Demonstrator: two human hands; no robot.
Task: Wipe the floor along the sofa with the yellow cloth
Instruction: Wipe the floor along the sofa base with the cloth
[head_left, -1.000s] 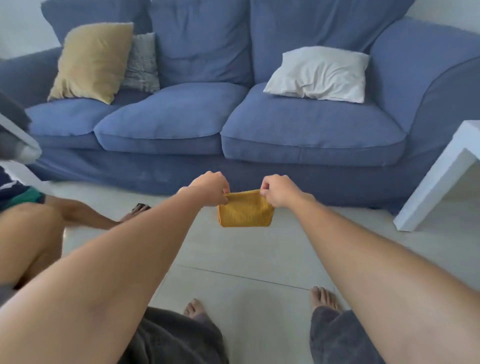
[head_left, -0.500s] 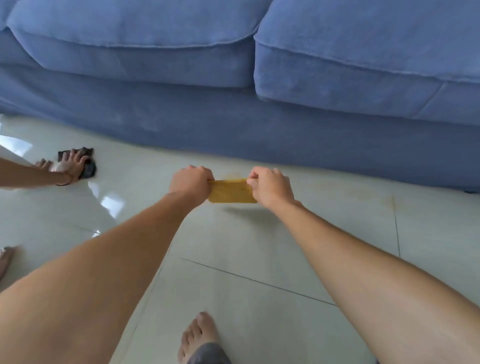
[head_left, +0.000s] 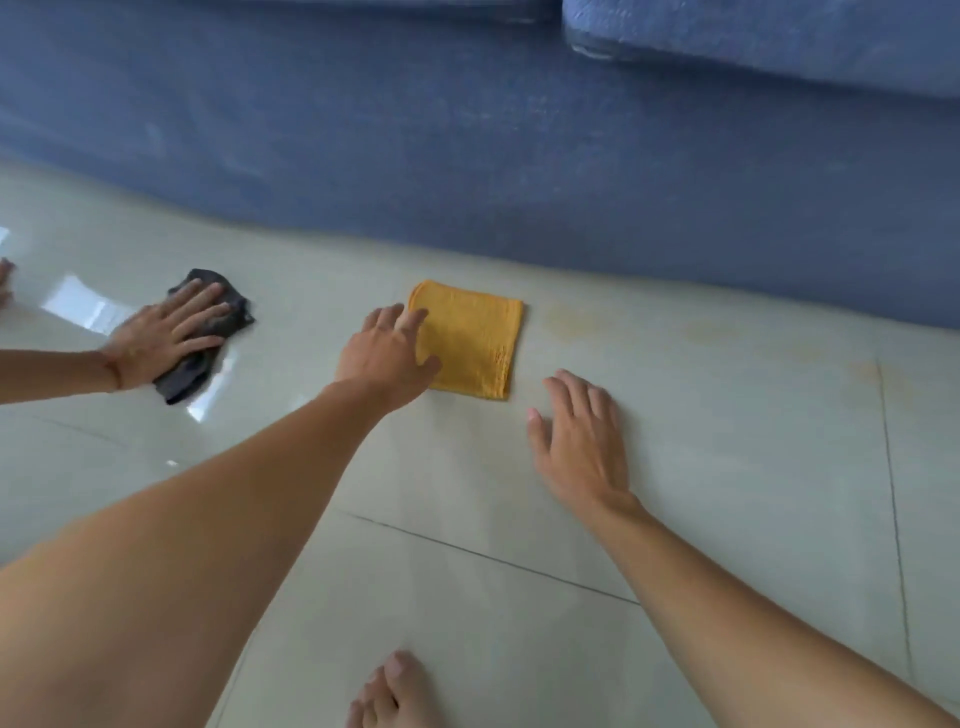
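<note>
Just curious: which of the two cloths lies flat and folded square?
The yellow cloth, by the wearer's left hand; the dark cloth is crumpled under another person's hand.

Soft, even daylight, white glare patches on the glossy floor (head_left: 675, 467) at left, slight overall blur, wide-angle bowing.

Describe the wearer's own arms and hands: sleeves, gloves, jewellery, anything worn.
Both arms are bare right to the frame edge: no sleeves in view. The left hand and right hand carry no gloves, and no rings, watch or wristband show on the sides seen. Nails look short and unpainted. No markings are visible.
</note>
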